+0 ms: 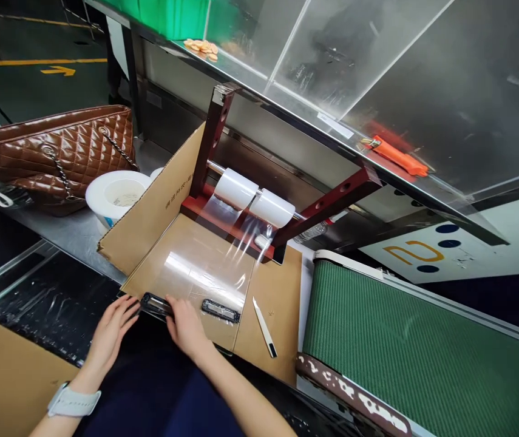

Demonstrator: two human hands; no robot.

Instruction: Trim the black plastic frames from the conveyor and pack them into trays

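Note:
A small black rectangular part (156, 304) lies near the front edge of the cardboard, between my two hands. My left hand (110, 334) has its fingers stretched out, with the tips at the part's left end. My right hand (187, 326) is curled at the right end, thumb and fingers gripping it; the exact contact is partly hidden. A similar black part (220, 311) lies to the right on clear film (195, 273). That film runs over the cardboard from two rolls (236, 188) on a dark red stand (323, 203).
A white-handled craft knife (264, 328) lies on the cardboard (271, 291). On the right is a green conveyor belt (377, 346). A white tape roll (118, 191) and brown quilted bag (54, 152) sit left. An orange cutter (398, 156) rests on the metal shelf (332, 60).

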